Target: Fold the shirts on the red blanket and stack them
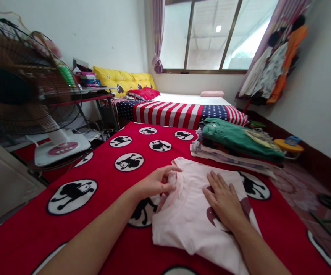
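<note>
A pale pink T-shirt [188, 225] with a dark print lies folded on the red blanket [102, 214], its neckline turned to the left. My left hand [156, 183] is at that neckline, with thumb and fingers curled around the collar cloth bunched between them. Flat on the front of the shirt, over part of the print, rests my right hand [225, 198], fingers stretched out. Just beyond the shirt is a stack of folded clothes with a green garment [236, 137] on top.
A fan [59, 145] stands at the left, near a desk [93, 93] with boxes. Behind is a bed with a striped, starred cover [168, 114], under a window. Clothes [276, 68] hang at the right, above a small yellow stool [288, 146].
</note>
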The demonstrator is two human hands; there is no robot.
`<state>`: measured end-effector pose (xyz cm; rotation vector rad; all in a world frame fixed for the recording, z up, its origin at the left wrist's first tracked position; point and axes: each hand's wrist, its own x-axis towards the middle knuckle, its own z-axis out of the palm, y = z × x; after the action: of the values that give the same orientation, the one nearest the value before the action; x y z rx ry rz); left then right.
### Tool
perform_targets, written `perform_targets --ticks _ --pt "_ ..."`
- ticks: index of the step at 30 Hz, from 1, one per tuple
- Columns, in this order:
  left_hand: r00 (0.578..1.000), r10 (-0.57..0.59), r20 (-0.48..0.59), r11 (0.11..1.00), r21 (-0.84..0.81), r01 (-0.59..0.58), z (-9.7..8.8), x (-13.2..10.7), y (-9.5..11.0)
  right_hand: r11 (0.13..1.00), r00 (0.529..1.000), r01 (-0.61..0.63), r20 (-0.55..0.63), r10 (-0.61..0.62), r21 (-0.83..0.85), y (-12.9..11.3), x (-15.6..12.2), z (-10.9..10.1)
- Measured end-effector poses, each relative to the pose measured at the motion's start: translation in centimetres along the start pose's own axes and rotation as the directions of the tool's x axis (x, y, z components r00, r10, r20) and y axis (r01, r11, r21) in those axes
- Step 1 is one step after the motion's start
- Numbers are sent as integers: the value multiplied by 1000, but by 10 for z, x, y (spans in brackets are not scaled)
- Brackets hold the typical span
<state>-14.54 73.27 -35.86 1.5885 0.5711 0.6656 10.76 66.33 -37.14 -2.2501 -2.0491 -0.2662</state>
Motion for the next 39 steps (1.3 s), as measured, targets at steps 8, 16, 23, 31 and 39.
perform_targets --ticks 8,16,23,31,39 --pt "977 -189 101 969 181 169 -17 -9 8 1000 1000 13 -20 -13 7 1 1 2" --pt "935 -218 280 971 162 178 -13 -17 24 1000 1000 19 -15 -19 5 4 1 5" --pt "925 -148 351 923 386 1 0 -31 37 1000 999 23 -28 -23 20 3 1 5" --pt "975 -183 127 983 51 178 20 -59 16 999 1000 20 -11 -20 29 4 2 6" --pt "985 -168 -24 986 -6 168 31 -81 -1 998 1000 17 -27 -15 54 3 1 5"
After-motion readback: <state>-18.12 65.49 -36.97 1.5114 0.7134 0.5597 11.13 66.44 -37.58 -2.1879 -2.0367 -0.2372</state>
